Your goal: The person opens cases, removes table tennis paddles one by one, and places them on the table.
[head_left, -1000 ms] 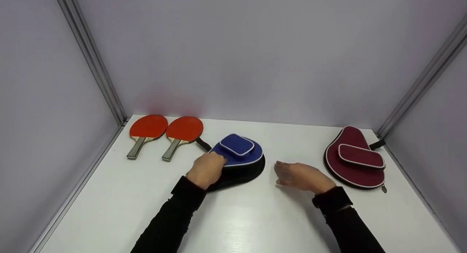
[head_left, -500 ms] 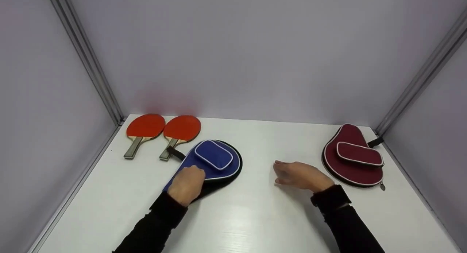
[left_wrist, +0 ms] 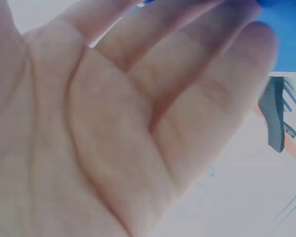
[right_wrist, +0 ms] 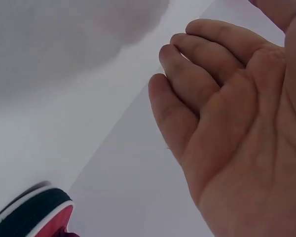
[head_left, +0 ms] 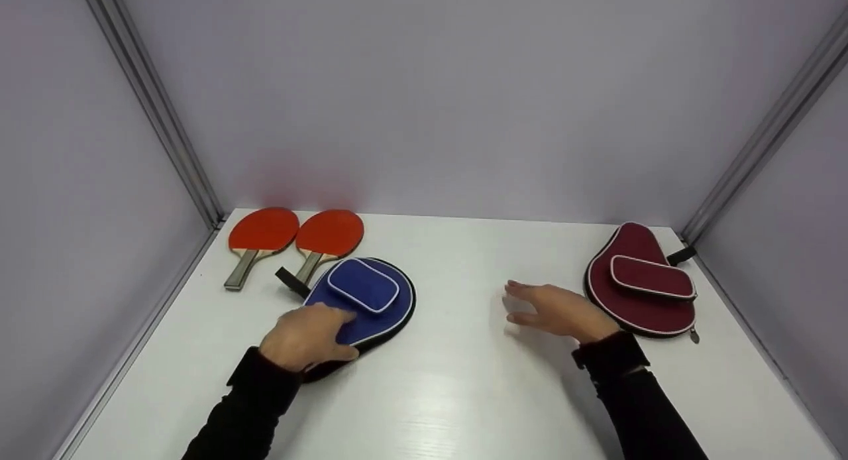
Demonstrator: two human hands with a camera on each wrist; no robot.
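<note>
A blue table tennis bat case [head_left: 391, 284] with white piping and a small pocket lies left of centre in the head view. My left hand [head_left: 308, 337] is over its near, narrow end, fingers extended and thumb spread apart. In the left wrist view the palm [left_wrist: 113, 123] faces the camera, with the case's blue fabric [left_wrist: 291, 39] and black strap [left_wrist: 274, 113] past the fingertips. My right hand [head_left: 560, 311] holds nothing, its fingers loosely stretched, left of a dark red bat case [head_left: 652, 314]. That case's edge [right_wrist: 34, 212] shows low in the right wrist view.
Two red table tennis bats [head_left: 265, 229] lie at the back left, handles toward me; the blue case's strap reaches near one handle [head_left: 310, 266]. Grey panels [head_left: 464, 102] enclose the white table [head_left: 464, 387] at the back and sides.
The blue case has slid left and toward me with my left hand and turned a little. The left fingers have loosened from it. My right hand has barely moved, its fingers slightly more spread.
</note>
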